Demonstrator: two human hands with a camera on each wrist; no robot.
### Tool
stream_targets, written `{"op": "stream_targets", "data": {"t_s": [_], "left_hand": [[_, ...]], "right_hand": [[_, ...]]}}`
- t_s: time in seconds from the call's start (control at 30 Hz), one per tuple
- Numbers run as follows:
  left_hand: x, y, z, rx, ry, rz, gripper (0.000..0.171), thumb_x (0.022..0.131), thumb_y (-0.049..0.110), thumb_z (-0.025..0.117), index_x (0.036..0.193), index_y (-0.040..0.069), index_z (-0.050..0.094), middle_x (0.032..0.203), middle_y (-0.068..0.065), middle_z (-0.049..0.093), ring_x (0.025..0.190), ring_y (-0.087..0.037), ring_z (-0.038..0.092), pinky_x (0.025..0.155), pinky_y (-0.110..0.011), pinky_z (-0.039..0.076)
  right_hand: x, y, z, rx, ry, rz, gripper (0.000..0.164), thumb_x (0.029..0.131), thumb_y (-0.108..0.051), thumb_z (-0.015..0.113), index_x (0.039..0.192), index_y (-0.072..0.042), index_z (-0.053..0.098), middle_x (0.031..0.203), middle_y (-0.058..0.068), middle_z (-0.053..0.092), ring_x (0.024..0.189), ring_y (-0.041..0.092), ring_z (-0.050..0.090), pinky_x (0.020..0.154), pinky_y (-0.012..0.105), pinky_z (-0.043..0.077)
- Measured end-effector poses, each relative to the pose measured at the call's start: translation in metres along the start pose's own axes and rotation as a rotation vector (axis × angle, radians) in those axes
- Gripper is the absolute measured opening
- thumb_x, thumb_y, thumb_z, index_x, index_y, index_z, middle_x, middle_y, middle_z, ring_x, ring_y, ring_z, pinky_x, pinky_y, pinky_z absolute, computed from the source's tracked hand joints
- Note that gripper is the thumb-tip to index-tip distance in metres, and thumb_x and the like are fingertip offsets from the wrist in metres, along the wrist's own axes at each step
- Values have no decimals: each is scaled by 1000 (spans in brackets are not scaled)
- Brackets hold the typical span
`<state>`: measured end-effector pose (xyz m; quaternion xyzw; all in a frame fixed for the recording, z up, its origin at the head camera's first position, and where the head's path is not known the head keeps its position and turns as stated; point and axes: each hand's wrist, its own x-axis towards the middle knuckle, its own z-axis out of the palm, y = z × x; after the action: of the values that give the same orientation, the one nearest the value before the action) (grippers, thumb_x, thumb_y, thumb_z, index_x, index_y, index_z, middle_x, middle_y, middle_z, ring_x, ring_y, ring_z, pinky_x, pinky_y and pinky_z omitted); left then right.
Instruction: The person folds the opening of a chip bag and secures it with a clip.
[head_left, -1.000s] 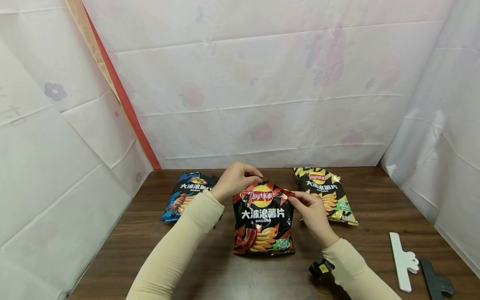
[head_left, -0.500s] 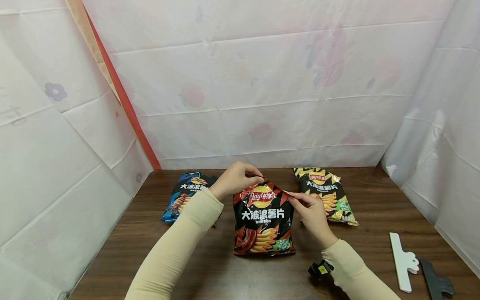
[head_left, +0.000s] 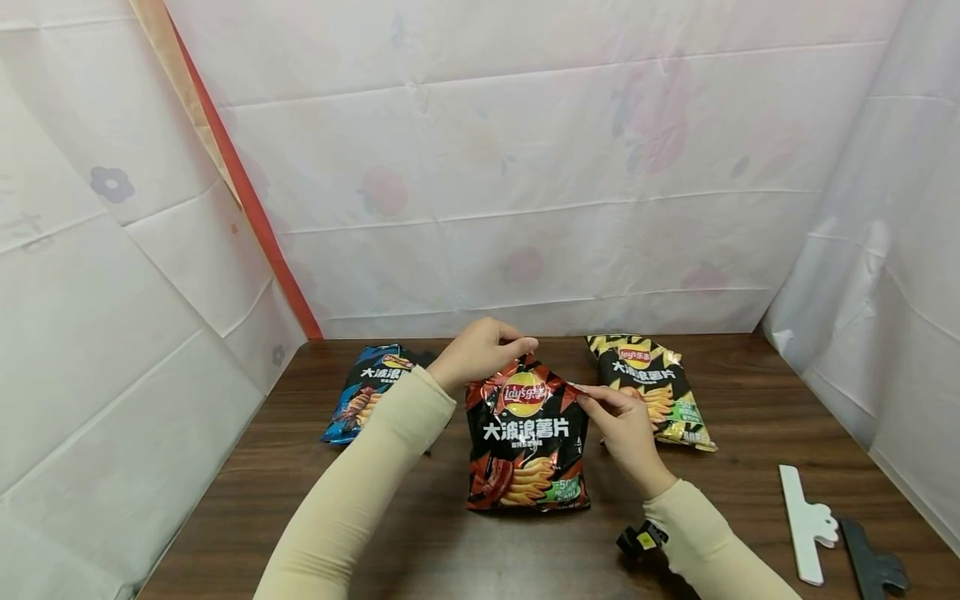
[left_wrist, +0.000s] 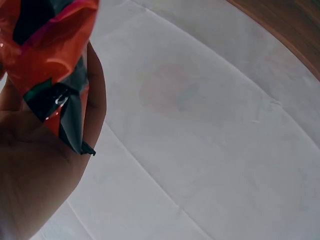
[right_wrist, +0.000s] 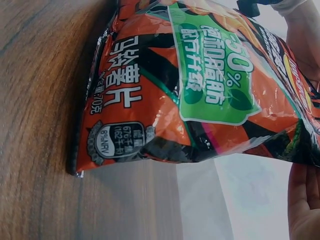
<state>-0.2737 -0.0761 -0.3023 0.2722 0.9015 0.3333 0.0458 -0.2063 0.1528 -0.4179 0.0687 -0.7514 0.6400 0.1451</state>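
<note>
A red and black chip bag (head_left: pixel 528 437) stands upright on the table, its printed front facing me. My left hand (head_left: pixel 480 354) pinches its top edge, thumb on the near side. In the left wrist view, a crumpled top corner of the chip bag (left_wrist: pixel 55 65) lies against the palm of my left hand (left_wrist: pixel 40 165). My right hand (head_left: pixel 626 429) pinches the bag's upper right corner between thumb and fingers. The right wrist view shows the bag's lower end (right_wrist: pixel 120 110) at the wooden surface, with part of my right hand (right_wrist: pixel 306 205) at the frame's edge.
A blue chip bag (head_left: pixel 367 387) lies at the back left, partly behind my left arm. At the back right lies a yellow and black chip bag (head_left: pixel 652 387). A white clip (head_left: pixel 806 521) and a black clip (head_left: pixel 866 558) lie on the right of the wooden table (head_left: pixel 262 500).
My left hand has shifted slightly up and to the right along the bag's top edge, its thumb now further over. The right hand and the bag have hardly moved.
</note>
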Motion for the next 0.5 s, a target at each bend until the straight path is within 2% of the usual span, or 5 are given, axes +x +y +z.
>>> {"op": "stream_targets", "data": {"t_s": [0.1, 0.23, 0.43, 0.5], "left_hand": [[0, 3, -1, -17, -28, -11, 41, 101, 41, 53, 83, 11, 75, 47, 5, 34, 39, -10, 23, 47, -27, 32], [0, 4, -2, -27, -64, -12, 50, 101, 39, 54, 63, 7, 60, 46, 6, 32, 38, -9, 22, 44, -26, 30], [0, 3, -4, -19, -92, 7, 50, 100, 37, 56, 62, 5, 60, 54, 3, 44, 39, -9, 23, 44, -25, 29], [0, 2, -6, -19, -104, 7, 44, 99, 36, 57, 68, 7, 66, 56, 2, 46, 39, -9, 23, 44, -25, 29]], "right_hand": [[0, 2, -1, 0, -2, -2, 24, 93, -13, 68, 112, 1, 73, 79, -13, 60, 57, 9, 40, 48, 23, 36], [0, 2, -1, 10, -9, 10, 25, 93, -14, 68, 113, 1, 73, 78, -11, 60, 52, 8, 38, 46, 24, 35], [-1, 0, -1, 24, -7, 22, 26, 93, -16, 68, 113, 1, 72, 83, -10, 60, 54, 8, 39, 47, 24, 37], [-1, 0, -1, 26, -8, 15, 26, 93, -15, 67, 113, 1, 72, 83, -11, 61, 54, 8, 39, 47, 24, 36]]}}
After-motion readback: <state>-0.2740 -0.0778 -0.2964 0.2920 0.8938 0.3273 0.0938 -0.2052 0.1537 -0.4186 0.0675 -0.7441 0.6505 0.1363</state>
